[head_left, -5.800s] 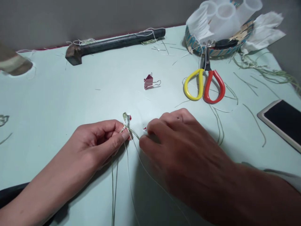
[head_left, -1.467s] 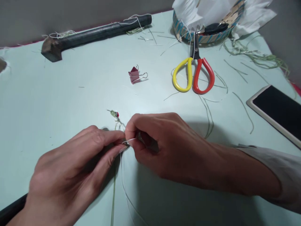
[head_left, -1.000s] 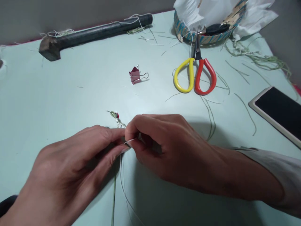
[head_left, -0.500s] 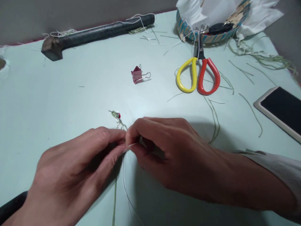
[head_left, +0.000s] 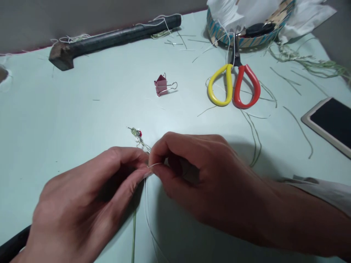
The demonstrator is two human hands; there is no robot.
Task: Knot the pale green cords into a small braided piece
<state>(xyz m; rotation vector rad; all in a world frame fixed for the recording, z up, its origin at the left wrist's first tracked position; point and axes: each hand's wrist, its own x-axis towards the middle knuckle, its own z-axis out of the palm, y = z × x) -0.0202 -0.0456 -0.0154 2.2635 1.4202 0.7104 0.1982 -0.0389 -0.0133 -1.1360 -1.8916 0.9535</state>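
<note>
Thumb and fingers of my left hand (head_left: 93, 197) pinch thin cords at the middle of the table. Right against its fingertips, my right hand (head_left: 197, 171) pinches a white cord (head_left: 155, 164) that runs between the two hands. Just beyond the fingers lies a small knotted piece (head_left: 134, 132) of green and white cord with a red bit and a metal pin end. Loose white cords (head_left: 147, 212) and a green cord (head_left: 134, 233) trail from under my left fingertips toward me. The exact spot where the cords cross is hidden by the fingertips.
A pink binder clip (head_left: 161, 87) sits ahead. Scissors (head_left: 234, 86) with one yellow and one red handle rest against a woven basket (head_left: 252, 42). A dark hammer-like tool (head_left: 117, 38) lies along the back edge. At the right are a phone (head_left: 330, 124) and green cord scraps (head_left: 315, 64).
My right hand has shifted slightly up and to the right, still pinching the white cord. My left hand stays at nearly the same place. The view has moved a little.
</note>
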